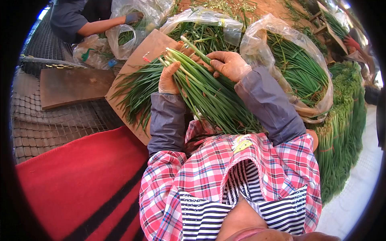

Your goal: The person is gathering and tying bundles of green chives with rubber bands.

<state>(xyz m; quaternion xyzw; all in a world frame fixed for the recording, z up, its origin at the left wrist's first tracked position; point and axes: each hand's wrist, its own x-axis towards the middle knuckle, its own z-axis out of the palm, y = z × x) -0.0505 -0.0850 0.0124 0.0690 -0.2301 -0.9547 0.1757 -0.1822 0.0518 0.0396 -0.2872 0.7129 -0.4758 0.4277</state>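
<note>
My left hand (169,78), which seems thinly gloved, is wrapped round a thick bunch of garlic chives (201,86). The pale cut ends point up and away, and the green leaves hang down towards my lap. At the bunch's right side, my right hand (229,65) is closed with thumb and fingers on a few chive stalks (194,49), their white ends sticking out past the bunch. More loose chives (138,82) lie under my left hand on a brown board (124,86). Parts of both hands' fingers are hidden behind the stalks.
Clear plastic bags (257,42) of chives stand ahead and to the right. Bundled chives (341,120) are stacked far right. A co-worker's gloved hand (134,17) reaches into a bag at upper left. A dark board (74,86) lies over netting; a red cloth (80,172) is lower left.
</note>
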